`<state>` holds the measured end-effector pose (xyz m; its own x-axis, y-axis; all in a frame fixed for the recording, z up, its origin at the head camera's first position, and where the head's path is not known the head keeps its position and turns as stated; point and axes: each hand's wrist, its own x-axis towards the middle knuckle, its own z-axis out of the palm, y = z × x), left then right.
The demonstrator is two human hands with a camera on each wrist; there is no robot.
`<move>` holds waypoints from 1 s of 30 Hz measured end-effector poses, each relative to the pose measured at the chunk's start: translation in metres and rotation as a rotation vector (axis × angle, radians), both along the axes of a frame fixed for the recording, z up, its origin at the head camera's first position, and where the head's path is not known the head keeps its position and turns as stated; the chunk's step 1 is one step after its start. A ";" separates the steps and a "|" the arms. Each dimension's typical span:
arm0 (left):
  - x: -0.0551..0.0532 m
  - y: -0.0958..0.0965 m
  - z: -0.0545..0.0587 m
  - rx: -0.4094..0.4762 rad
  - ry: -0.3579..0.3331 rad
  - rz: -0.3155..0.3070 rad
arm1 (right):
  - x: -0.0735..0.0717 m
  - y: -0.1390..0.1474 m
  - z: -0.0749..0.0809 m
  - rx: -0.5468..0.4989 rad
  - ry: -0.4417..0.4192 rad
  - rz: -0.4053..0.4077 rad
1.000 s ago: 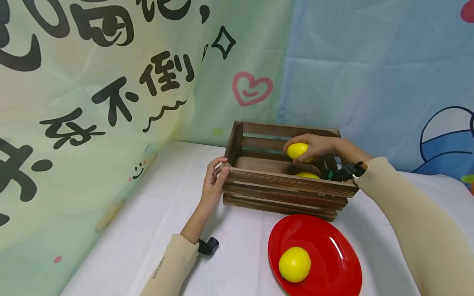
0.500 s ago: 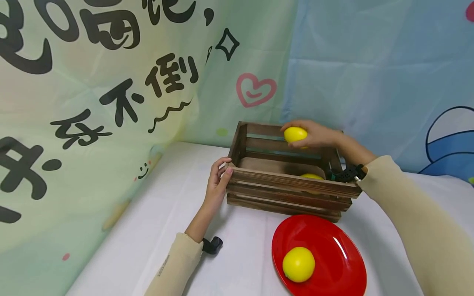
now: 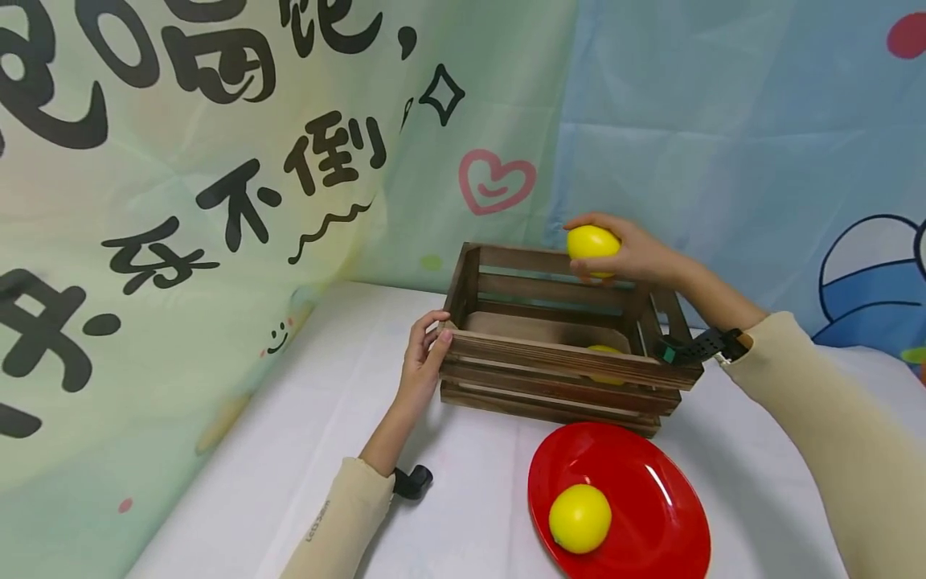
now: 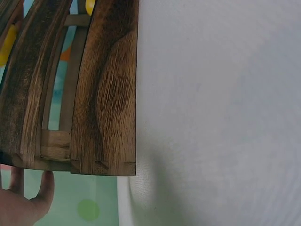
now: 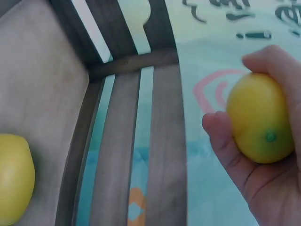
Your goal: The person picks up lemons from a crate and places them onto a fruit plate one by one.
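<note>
My right hand (image 3: 629,253) grips a yellow lemon (image 3: 592,243) above the back right of a slatted wooden crate (image 3: 564,362). In the right wrist view, thumb and fingers curl round this lemon (image 5: 258,117), its green tip showing. Another lemon (image 5: 14,179) lies on the crate's floor, partly hidden behind the front slats in the head view. My left hand (image 3: 423,350) holds the crate's front left corner, with the thumb on the front side; the left wrist view catches its fingertips at the crate's end (image 4: 103,117).
In front of the crate, a red plate (image 3: 651,515) carries a yellow lemon (image 3: 580,519) on its left side. A white cloth (image 3: 463,498) covers the table. Behind hangs a printed fabric backdrop (image 3: 694,161), close to the crate's back.
My right hand has lifted the lemon from inside the crate to above its back rim, then shifted slightly right. The left hand keeps its place on the crate's corner.
</note>
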<state>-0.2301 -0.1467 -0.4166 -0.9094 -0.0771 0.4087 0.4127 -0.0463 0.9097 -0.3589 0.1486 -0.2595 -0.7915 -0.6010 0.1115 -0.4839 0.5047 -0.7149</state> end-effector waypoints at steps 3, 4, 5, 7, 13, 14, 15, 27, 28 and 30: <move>-0.001 0.003 -0.001 0.004 0.006 -0.011 | 0.012 0.001 0.006 -0.023 0.012 -0.006; -0.001 0.004 -0.001 0.003 0.004 -0.015 | 0.016 0.002 0.009 -0.021 0.020 -0.007; -0.001 0.005 -0.001 0.006 0.004 -0.018 | 0.021 0.003 0.010 -0.013 0.033 -0.007; -0.002 0.006 0.000 0.013 0.000 -0.018 | 0.029 0.004 0.013 0.018 0.056 -0.004; 0.000 0.002 0.001 0.028 -0.027 -0.009 | 0.056 0.005 0.011 0.101 0.070 0.060; 0.000 0.000 0.002 0.027 -0.028 -0.008 | 0.060 0.005 0.010 0.099 0.079 0.078; 0.000 -0.001 0.003 0.027 -0.028 -0.005 | 0.064 0.006 0.009 0.092 0.090 0.100; 0.001 -0.001 0.001 0.008 -0.034 0.006 | 0.121 0.020 0.004 0.012 0.247 0.291; 0.001 -0.001 0.002 0.008 -0.036 0.005 | 0.126 0.020 0.002 0.003 0.255 0.316; 0.002 -0.001 0.002 0.009 -0.034 0.002 | 0.135 0.022 -0.001 -0.014 0.258 0.369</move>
<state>-0.2281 -0.1479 -0.4146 -0.9225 -0.0827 0.3770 0.3818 -0.0534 0.9227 -0.2237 0.1703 -0.2604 -0.4697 -0.8348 0.2873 -0.7932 0.2561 -0.5525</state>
